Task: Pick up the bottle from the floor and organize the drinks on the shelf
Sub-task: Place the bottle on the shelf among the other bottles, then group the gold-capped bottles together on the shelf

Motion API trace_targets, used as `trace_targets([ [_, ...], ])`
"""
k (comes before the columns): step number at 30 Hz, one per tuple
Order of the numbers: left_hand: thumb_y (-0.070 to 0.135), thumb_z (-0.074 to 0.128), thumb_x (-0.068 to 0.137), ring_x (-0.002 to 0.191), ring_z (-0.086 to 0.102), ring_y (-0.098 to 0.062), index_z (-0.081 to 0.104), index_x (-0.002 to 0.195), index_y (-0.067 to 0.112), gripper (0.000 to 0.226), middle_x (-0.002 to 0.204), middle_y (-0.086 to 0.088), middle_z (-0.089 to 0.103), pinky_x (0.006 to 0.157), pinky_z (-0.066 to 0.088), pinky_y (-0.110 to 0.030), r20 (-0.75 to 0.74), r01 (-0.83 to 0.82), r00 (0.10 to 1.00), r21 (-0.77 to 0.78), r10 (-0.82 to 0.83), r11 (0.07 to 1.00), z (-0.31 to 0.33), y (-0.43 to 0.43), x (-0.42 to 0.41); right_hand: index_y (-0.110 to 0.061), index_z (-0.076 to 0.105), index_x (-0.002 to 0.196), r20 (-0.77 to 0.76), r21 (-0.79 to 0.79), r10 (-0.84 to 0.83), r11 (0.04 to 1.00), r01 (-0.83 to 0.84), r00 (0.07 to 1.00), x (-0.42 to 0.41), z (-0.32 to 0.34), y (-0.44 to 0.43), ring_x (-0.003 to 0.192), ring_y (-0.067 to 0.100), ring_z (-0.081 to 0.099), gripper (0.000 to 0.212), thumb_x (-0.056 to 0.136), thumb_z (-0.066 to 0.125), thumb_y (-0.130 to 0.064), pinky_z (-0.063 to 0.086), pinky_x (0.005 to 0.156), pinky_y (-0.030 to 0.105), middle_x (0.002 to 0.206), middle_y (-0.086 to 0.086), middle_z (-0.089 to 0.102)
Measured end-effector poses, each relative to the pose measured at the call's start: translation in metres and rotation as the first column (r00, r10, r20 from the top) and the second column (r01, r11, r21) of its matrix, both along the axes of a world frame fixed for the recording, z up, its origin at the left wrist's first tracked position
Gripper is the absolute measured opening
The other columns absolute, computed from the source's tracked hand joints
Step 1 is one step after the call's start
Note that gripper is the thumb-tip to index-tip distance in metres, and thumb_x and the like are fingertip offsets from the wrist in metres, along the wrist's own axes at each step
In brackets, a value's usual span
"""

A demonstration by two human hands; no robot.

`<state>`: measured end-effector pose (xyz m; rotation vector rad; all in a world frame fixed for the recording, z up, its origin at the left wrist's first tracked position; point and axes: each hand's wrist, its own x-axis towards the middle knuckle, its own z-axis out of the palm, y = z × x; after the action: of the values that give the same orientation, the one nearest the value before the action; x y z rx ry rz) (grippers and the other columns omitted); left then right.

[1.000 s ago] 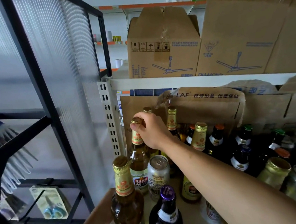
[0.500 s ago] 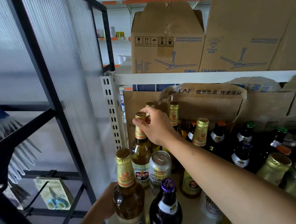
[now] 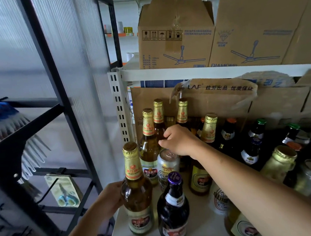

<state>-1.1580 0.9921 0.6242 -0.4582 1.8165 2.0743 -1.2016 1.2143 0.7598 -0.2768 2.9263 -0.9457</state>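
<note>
On the white shelf (image 3: 199,231) stand several gold-capped amber beer bottles. My left hand (image 3: 109,200) grips the front amber bottle (image 3: 136,191) by its body at the shelf's left front corner. My right hand (image 3: 178,140) hovers over the silver can (image 3: 168,165), fingers loosely curled, with nothing visibly held. It is just right of the tall amber bottle (image 3: 148,133), whose gold cap stands free. A dark bottle with a purple cap (image 3: 172,203) stands in front of the can. My right forearm hides part of the bottles behind it.
Dark bottles (image 3: 252,148) and a gold-lidded jar (image 3: 281,162) crowd the shelf's right side. A torn cardboard box (image 3: 214,99) backs the bottles; fan boxes (image 3: 176,35) sit on the shelf above. A black metal rack (image 3: 57,99) with scissors stands at the left.
My right hand has let go of the tall bottle's cap and dropped down to the right, over the silver can. My left hand still holds the front bottle.
</note>
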Motion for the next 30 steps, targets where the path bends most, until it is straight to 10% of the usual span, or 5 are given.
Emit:
trace_targets([
  [4,-0.005,0.051,0.09,0.087,0.065,-0.032,0.059,0.114,-0.01,0.027,0.092,-0.02,0.068,0.076,0.054,-0.035,0.004,-0.039,0.999,0.001,0.039,0.999,-0.007,-0.017,0.005,-0.006,0.053,0.132,0.167,-0.029,0.017,0.999,-0.013,0.986,0.011,-0.014,0.003,0.117,0.023,0.057,0.063,0.082,0.07,-0.042,0.048,0.089,0.03,0.131,0.009,0.058],
  [13,0.006,0.047,0.096,0.082,0.072,-0.023,0.065,0.107,-0.002,0.023,0.097,-0.02,0.073,0.069,0.059,-0.027,-0.066,-0.08,0.994,0.092,0.086,0.993,-0.009,-0.034,0.028,-0.021,0.059,0.076,0.089,0.014,-0.05,0.999,0.049,0.995,0.025,-0.027,0.005,0.071,0.008,0.059,0.022,0.078,0.077,-0.033,0.04,0.056,0.022,0.076,-0.008,0.061],
  [23,0.009,0.047,0.096,0.075,0.063,-0.027,0.066,0.098,-0.005,0.024,0.077,-0.017,0.07,0.071,0.052,-0.034,0.011,-0.191,0.982,0.014,0.191,0.981,-0.028,-0.036,0.07,-0.007,0.068,0.094,-0.029,0.042,-0.051,0.998,0.052,0.998,0.055,-0.023,0.014,0.09,0.024,0.065,0.019,0.08,0.073,-0.019,0.053,0.081,0.035,0.092,0.004,0.068],
  [30,0.007,0.05,0.093,0.061,0.054,-0.023,0.064,0.089,-0.008,0.022,0.062,-0.012,0.061,0.056,0.046,-0.029,0.038,-0.187,0.982,-0.003,0.187,0.982,-0.028,-0.034,0.09,-0.017,0.067,0.068,-0.09,0.056,-0.002,0.998,0.007,0.996,0.073,-0.005,0.03,0.065,0.015,0.06,0.014,0.077,0.076,-0.022,0.041,0.053,0.023,0.066,-0.002,0.065],
])
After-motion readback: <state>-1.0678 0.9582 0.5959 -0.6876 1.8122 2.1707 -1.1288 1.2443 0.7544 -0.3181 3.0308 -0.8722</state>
